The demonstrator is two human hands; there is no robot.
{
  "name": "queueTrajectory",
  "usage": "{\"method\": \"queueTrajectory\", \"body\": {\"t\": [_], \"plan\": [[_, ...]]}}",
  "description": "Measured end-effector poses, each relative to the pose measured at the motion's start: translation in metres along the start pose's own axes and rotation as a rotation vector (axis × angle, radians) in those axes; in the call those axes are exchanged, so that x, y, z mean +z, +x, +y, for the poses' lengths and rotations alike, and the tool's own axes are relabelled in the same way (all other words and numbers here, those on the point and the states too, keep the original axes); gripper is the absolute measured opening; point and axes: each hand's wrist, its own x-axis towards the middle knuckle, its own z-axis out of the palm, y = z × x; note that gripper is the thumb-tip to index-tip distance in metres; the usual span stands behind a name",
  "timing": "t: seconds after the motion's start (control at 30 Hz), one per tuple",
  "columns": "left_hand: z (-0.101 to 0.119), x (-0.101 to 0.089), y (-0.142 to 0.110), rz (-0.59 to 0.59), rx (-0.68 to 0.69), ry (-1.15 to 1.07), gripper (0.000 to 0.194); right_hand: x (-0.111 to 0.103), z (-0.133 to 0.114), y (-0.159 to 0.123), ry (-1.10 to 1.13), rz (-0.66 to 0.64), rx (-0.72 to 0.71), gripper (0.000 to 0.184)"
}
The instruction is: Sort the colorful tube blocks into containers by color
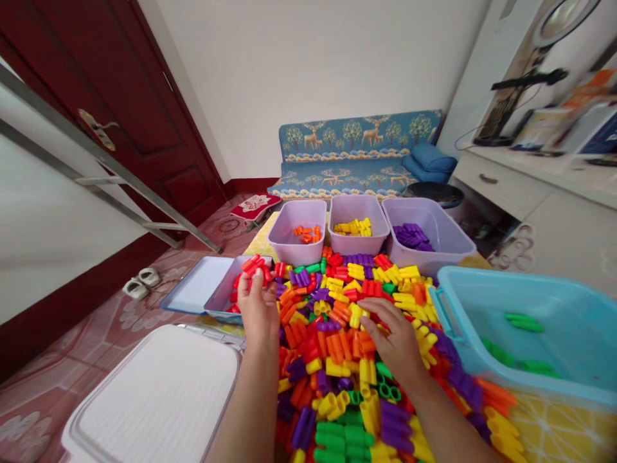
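Observation:
My left hand (258,301) is closed around red plastic building pieces (255,263), raised at the near right side of a small lidded box (226,315) that has more red pieces inside. My right hand (396,331) reaches over the heap with fingers curved and apart. Its fingertips are at a yellow piece (355,315); whether they touch it is unclear. Red, orange, purple, green and yellow tube-shaped pieces lie mixed under and around both hands, among them a green block (342,437) close to me.
Lilac bins hold orange (296,252), yellow (359,243) and purple (434,262) pieces at the back. A blue tub (544,283) with green pieces stands right. A white lid (154,392) lies at left. Beyond are a sofa (347,170) and a metal ladder (116,170).

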Motion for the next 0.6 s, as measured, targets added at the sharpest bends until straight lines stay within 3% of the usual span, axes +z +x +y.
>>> {"method": "queueTrajectory", "body": {"t": [0.1,0.27,0.4,0.5,0.6], "plan": [[0.01,-0.013,0.015,0.067,0.028,0.121,0.038,0.0,-0.001,0.0,0.001,-0.001,-0.001,0.018],[0.01,-0.03,0.026,0.181,0.285,0.443,0.039,-0.001,-0.001,0.001,0.005,-0.009,-0.001,0.018],[0.007,-0.04,0.03,0.249,0.387,0.626,0.047,-0.001,0.0,0.001,0.006,-0.012,0.0,0.018],[0.004,-0.041,0.028,0.191,0.406,0.826,0.055,0.0,0.0,0.0,0.008,-0.016,0.003,0.017],[-0.002,-0.031,0.018,0.006,0.411,0.859,0.041,0.0,0.001,0.0,0.006,-0.019,-0.001,0.017]]}}
